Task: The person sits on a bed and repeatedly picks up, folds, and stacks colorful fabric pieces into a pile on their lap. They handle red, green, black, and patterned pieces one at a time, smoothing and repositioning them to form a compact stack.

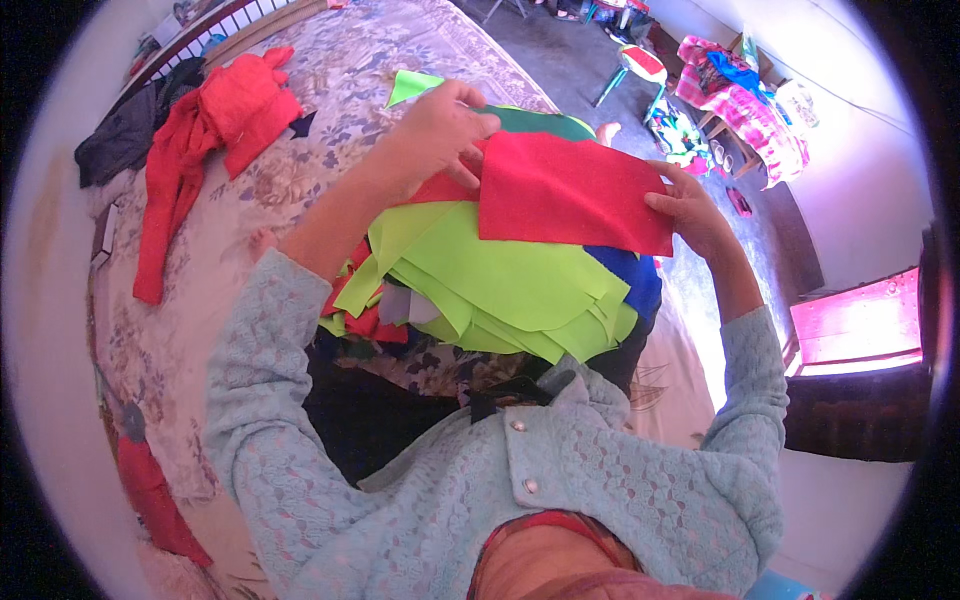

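A red rectangular cloth piece [575, 195] lies across a stack of cut fabric on my lap. My right hand [690, 208] grips its right edge, thumb on top and fingers behind. At its upper left corner is my left hand [445, 135], fingers curved and apart, fingertips at or just beside the edge; no cloth shows pinched in them. Beneath lie several lime-green pieces [500, 275], another red piece [445, 188], a dark green piece [540, 122] and a blue piece [630, 275]. A small lime-green corner [412, 87] shows beyond my left hand.
I sit on a bed with a flowered sheet [350, 45]. Red clothing [215, 125] and a dark garment [125, 135] lie at the left. A stool [640, 65] and a table with a pink checked cloth [745, 120] stand at the far right. A pink chest [860, 318] is nearer.
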{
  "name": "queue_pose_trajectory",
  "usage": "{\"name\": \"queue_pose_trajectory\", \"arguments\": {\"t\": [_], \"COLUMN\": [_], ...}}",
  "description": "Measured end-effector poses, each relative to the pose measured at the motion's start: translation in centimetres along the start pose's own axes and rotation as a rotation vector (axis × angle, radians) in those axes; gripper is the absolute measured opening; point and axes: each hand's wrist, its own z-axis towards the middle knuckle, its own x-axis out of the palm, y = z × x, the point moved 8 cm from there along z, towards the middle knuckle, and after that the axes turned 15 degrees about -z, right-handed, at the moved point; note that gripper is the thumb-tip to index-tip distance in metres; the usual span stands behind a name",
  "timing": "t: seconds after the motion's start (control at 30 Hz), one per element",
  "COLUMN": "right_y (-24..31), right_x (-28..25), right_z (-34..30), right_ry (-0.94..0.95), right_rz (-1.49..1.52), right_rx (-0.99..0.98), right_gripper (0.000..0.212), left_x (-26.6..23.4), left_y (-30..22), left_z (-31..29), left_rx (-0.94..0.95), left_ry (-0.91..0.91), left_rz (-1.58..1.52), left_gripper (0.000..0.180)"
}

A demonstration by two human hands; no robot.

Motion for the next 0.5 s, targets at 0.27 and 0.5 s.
{"name": "queue_pose_trajectory", "arguments": {"t": [0.27, 0.5], "right_y": [-0.9, 8.2], "right_x": [-1.3, 2.5], "right_z": [-0.5, -4.6], "right_ry": [-0.034, -0.470], "right_rz": [-0.148, -0.956], "right_rx": [0.000, -0.547], "right_gripper": [0.064, 0.050], "left_x": [-4.4, -9.6], "left_y": [-2.8, -0.6], "left_z": [-1.8, -4.1], "left_rx": [0.141, 0.048], "left_ry": [-0.124, -0.235], "left_rz": [-0.013, 0.040], "left_gripper": [0.040, 0.032]}}
